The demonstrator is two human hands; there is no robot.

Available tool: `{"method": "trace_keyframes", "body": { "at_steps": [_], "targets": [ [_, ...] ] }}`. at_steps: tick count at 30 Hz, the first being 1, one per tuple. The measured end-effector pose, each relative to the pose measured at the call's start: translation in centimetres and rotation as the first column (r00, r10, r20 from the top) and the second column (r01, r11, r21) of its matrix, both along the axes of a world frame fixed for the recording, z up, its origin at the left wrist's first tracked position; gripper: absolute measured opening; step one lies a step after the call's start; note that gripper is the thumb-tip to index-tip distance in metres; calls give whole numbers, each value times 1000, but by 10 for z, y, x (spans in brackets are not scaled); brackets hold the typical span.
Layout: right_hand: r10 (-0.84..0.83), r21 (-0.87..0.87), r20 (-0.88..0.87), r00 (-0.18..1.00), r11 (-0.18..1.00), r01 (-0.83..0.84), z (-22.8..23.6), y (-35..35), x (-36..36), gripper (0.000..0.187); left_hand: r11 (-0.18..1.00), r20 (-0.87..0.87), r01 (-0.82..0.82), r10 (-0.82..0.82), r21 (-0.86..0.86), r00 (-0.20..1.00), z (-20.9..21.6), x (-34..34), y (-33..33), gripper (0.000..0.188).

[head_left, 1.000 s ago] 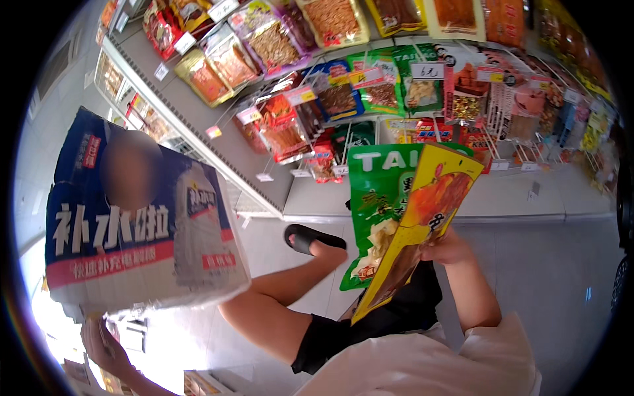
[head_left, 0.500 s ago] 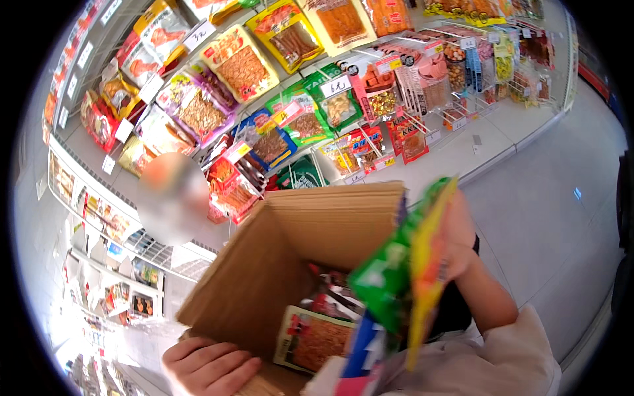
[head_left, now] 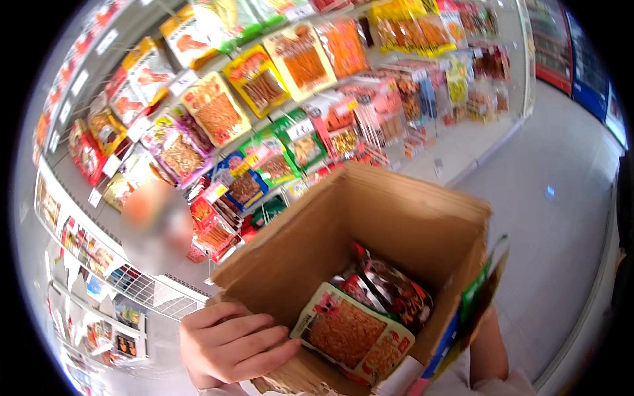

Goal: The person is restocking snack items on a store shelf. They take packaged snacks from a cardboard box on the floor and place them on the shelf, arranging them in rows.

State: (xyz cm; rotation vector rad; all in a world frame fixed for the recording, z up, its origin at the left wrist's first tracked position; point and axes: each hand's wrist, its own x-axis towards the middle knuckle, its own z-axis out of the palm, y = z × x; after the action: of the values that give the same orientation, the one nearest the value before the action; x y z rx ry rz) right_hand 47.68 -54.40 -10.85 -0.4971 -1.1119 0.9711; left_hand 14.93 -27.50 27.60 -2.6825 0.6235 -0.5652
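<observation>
An open brown cardboard box [head_left: 290,254] tilts toward me in the middle of the view. My left hand [head_left: 241,343] is closed over its left near edge, fingers curled onto the inside wall. Inside lie a flat cream-edged snack packet [head_left: 353,330] with a reddish-brown shredded filling showing, and dark red-and-brown shiny packets [head_left: 389,290] behind it. Outside the box's right wall, a green snack packet [head_left: 485,284] stands edge-on. My right hand [head_left: 487,333] is behind that packet and holds it; its fingers are hidden. A yellowish edge shows along the packet.
Beyond the box, a shelf rack [head_left: 456,155] carries several hanging snack packets, including a yellow packet [head_left: 257,79] and a purple packet [head_left: 178,148]. A wire basket shelf [head_left: 158,290] runs at the left. Grey floor [head_left: 548,218] lies right, with glass-door coolers [head_left: 581,66] beyond.
The green packet has dropped from above the box's right rim to outside its right wall, with my right hand. The box appears further right in view; my left hand still grips its edge.
</observation>
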Motion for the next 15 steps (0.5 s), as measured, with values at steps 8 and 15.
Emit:
{"method": "trace_keyframes", "body": {
  "at_steps": [8,15],
  "targets": [
    [-235,88,-209,949,962,257,37,-68,-8,58,980,97,194,-189,-37,977,0,50,-2,23],
    [-324,170,-268,907,911,376,65,-113,-3,58,958,24,281,-280,-61,960,5,149,5,28]
  ]
}}
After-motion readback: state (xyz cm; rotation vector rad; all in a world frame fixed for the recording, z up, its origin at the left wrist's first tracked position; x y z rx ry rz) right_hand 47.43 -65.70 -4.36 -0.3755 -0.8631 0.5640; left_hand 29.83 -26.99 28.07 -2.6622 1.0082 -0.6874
